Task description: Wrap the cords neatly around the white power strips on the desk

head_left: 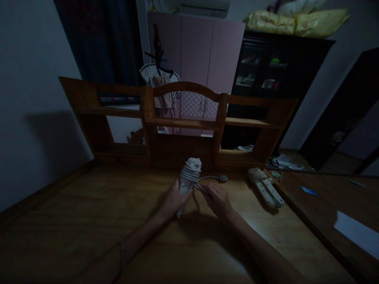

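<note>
My left hand (174,198) is wrapped round a white power strip (185,185), held tilted above the wooden desk. Several turns of its grey-white cord (189,173) circle the strip near its upper end. My right hand (218,199) pinches the cord just right of the strip. The free end runs out to a plug (223,178) beyond my right hand. Farther right, a second power strip (268,192) lies on the desk with its cord wound round one end. My left palm hides part of the held strip.
A wooden shelf unit (183,124) stands along the desk's back edge. To the right is a lower brown surface (328,205) with a white paper sheet (358,232) and a blue packet (308,191). A wall (32,118) borders the left. Behind are pink wardrobes (195,51) and a dark cabinet (284,67).
</note>
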`<action>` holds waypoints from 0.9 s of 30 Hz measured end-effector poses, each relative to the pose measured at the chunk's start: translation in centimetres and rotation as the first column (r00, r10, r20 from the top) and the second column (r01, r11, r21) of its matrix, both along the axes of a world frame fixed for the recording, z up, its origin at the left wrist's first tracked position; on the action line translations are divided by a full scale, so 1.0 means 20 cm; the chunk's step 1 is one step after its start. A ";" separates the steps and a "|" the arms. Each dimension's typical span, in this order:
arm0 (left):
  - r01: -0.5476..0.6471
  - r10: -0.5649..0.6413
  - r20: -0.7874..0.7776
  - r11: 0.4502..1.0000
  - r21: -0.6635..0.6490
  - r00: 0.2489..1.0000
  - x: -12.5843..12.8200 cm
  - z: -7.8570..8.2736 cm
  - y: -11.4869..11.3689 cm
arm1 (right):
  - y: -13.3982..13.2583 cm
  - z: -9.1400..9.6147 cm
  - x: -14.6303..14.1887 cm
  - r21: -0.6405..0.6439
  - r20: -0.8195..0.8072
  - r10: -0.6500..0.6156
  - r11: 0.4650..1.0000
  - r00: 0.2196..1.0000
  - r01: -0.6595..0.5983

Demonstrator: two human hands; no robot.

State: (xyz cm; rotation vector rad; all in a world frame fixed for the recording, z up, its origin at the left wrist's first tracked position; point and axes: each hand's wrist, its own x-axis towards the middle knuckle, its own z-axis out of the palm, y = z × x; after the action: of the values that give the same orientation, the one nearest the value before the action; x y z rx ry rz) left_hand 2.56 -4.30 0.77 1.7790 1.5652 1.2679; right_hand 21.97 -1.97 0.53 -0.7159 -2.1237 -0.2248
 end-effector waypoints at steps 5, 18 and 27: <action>-0.169 0.213 -0.357 0.974 0.151 0.909 0.04 0.00 -0.04 | -0.01 -0.01 -0.01 -0.060 0.031 0.030 0.998 0.999 -0.028; -0.164 0.229 -0.670 0.974 0.159 0.706 0.01 0.05 -0.07 | -0.06 -0.01 -0.07 0.010 0.190 0.036 0.999 0.981 -0.038; -0.120 0.167 -0.624 0.986 0.117 0.763 0.02 0.05 -0.08 | -0.06 0.01 -0.07 0.040 0.180 0.017 0.999 0.984 -0.025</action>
State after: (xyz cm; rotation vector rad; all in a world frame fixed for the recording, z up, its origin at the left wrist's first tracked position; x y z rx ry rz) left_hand 2.87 -5.86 1.84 2.3290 2.0633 0.8110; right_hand 20.57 -3.23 0.68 -0.6700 -2.2891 -0.3324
